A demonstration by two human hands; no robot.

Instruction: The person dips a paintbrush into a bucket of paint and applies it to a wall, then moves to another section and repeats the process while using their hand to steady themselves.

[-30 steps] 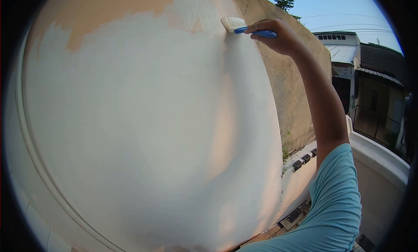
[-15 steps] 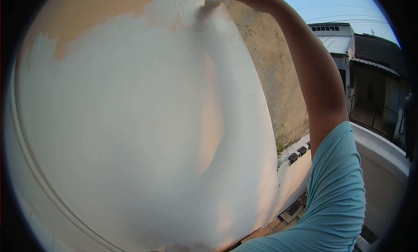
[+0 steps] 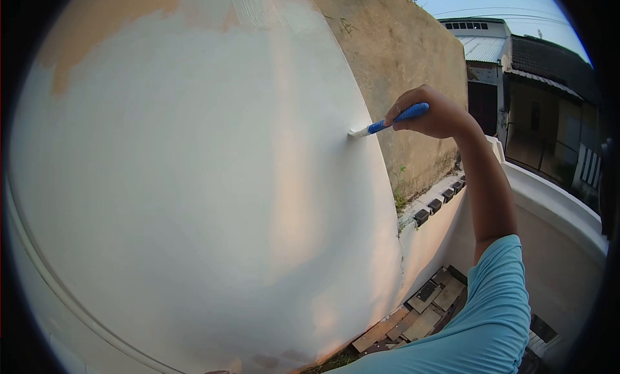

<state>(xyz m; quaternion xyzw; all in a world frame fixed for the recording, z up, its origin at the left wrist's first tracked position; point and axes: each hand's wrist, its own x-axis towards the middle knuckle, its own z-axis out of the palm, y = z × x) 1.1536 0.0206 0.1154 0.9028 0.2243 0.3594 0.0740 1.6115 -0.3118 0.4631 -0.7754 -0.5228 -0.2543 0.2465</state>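
My right hand (image 3: 431, 112) is closed around the blue handle of a paintbrush (image 3: 381, 124). The brush's pale bristles touch the wall (image 3: 213, 154) close to its right edge, and they look bent against it. White paint covers most of this wall. A peach-orange patch (image 3: 110, 25) shows at the upper left, with a ragged border against the white. Thick wet-looking strokes mark the top middle. A light blue sleeve covers my upper right arm. My left hand is out of view.
Past the wall's edge stands a rough brown wall (image 3: 407, 57); small dark blocks (image 3: 434, 206) line the ledge at its foot. Tiles or boards (image 3: 420, 322) lie on the ground below. A low white parapet (image 3: 549, 187) runs along the right, with houses (image 3: 536, 83) behind.
My right hand has come down from the top of the wall with the paintbrush, to about mid-height at the right edge. The view has shifted slightly.
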